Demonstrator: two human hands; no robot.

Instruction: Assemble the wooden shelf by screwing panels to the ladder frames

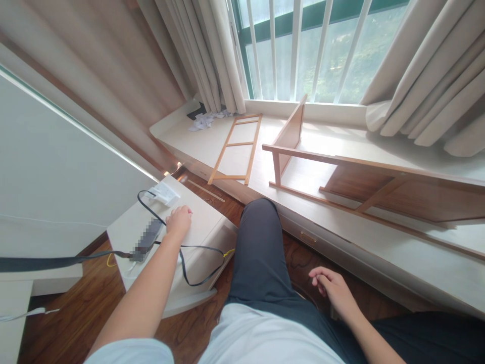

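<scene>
My left hand (179, 222) rests over the white cabinet top (204, 227) with its fingers curled. Whatever it may hold is hidden. Just beyond it lies a clear and white plastic packet (163, 194), and a black cable (143, 194) loops up to the hand. Near the wrist sits a dark, blurred-out device (146, 240). Beside my right thigh, my right hand (331, 287) hangs above the floor, fingers bent inward; I cannot make out whether something small is in them. A partly joined wooden frame with panels (303, 154) stands on the window ledge, touched by neither hand.
A slim wooden ladder-like frame (241, 144) lies on the ledge (273, 197), its near end at the edge. Crumpled plastic wrap (204, 121) is at the back corner. A thin wooden strip (206, 190) lies on the floor. Curtains (428, 76) flank the barred window.
</scene>
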